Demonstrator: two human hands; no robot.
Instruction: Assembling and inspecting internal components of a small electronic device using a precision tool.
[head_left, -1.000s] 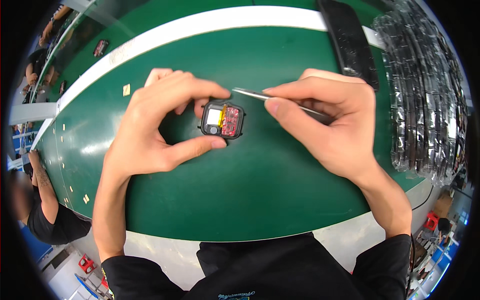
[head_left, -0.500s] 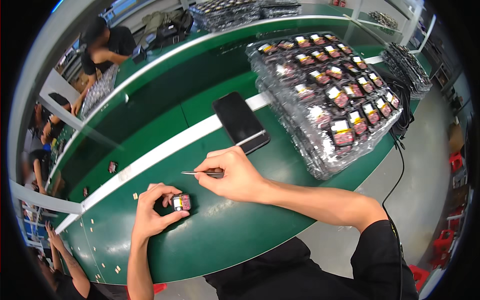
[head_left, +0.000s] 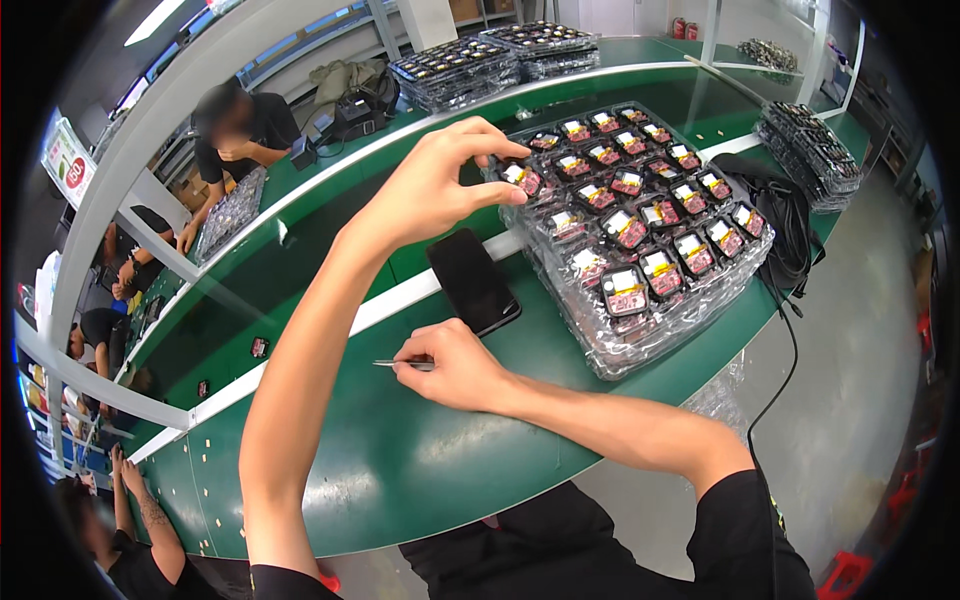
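Observation:
My left hand [head_left: 435,185] reaches out over the stack of clear plastic trays [head_left: 640,345]. Its thumb and fingers pinch a small black-cased module [head_left: 522,178] with a white, yellow and pinkish face, at the top tray's left far corner. Whether the module rests on the tray there, I cannot tell. Rows of similar modules [head_left: 625,290] fill the top tray. Lower down, my right hand [head_left: 455,368] lies near the green table [head_left: 400,470], closed around thin metal tweezers [head_left: 385,363] pointing left.
A black phone [head_left: 475,285] lies between my right hand and the white rail. Black cables [head_left: 775,215] are heaped right of the trays. More tray stacks stand at the back and far right. Two modules [head_left: 260,347] sit left beyond the rail. Other people work on the left.
My left hand has carried the module from the table up to the tray's far left corner. My right hand keeps the tweezers in almost the same place. The view has shifted slightly.

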